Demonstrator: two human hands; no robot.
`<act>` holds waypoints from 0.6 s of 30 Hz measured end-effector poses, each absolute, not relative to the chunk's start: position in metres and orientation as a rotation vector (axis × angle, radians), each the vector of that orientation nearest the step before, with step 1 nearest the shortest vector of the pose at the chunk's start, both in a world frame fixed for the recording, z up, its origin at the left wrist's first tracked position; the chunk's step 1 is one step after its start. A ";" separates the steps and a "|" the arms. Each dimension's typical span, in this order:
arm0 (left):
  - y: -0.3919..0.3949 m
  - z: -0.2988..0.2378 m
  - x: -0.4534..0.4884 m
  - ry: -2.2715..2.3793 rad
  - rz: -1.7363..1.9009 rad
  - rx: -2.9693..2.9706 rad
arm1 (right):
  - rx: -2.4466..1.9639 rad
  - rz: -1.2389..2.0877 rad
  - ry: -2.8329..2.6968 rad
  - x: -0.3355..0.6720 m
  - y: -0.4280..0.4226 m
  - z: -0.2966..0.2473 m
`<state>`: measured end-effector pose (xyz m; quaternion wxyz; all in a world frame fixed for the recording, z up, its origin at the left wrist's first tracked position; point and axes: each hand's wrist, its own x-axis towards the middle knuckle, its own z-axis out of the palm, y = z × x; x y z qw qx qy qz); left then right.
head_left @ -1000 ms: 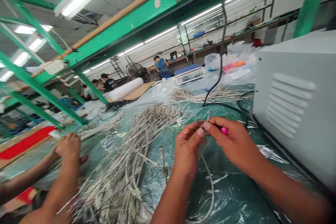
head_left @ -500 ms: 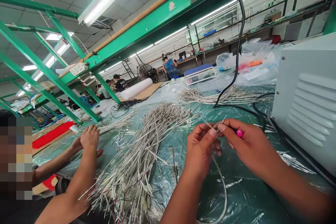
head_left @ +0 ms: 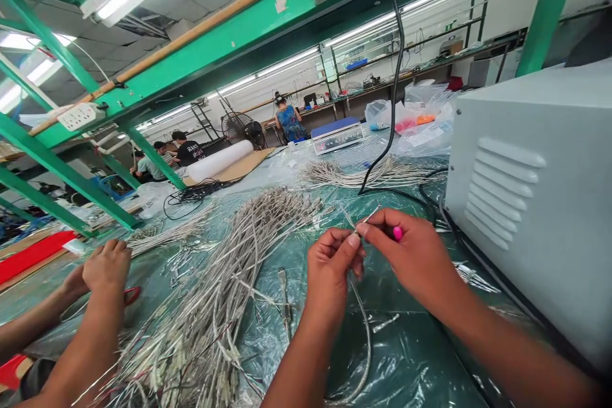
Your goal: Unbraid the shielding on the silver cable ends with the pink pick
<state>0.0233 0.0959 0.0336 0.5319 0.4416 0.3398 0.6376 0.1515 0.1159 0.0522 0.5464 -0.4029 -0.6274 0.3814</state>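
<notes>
My left hand point(head_left: 331, 274) and my right hand point(head_left: 410, 254) meet above the green bench, both pinched on the end of one grey cable point(head_left: 364, 338) that loops down toward me. Thin bare wire ends stick up between my fingertips. A small pink object point(head_left: 398, 234) shows in my right hand's grip. A large pile of similar grey cables point(head_left: 229, 306) lies just left of my left hand.
A grey vented machine box point(head_left: 530, 191) stands at the right, with black power cords point(head_left: 396, 108) running up to a socket strip. A co-worker's hands point(head_left: 102, 268) work at the left near red-handled scissors point(head_left: 130, 295). Another cable bundle point(head_left: 363, 172), a scale and plastic bags lie farther back.
My view has swung slightly. My hands stay together on the cable end. The co-worker's hands at the left keep working in the same spot.
</notes>
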 end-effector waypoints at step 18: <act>0.096 0.036 0.022 0.877 1.557 1.088 | -0.900 0.854 -1.458 0.149 0.117 0.051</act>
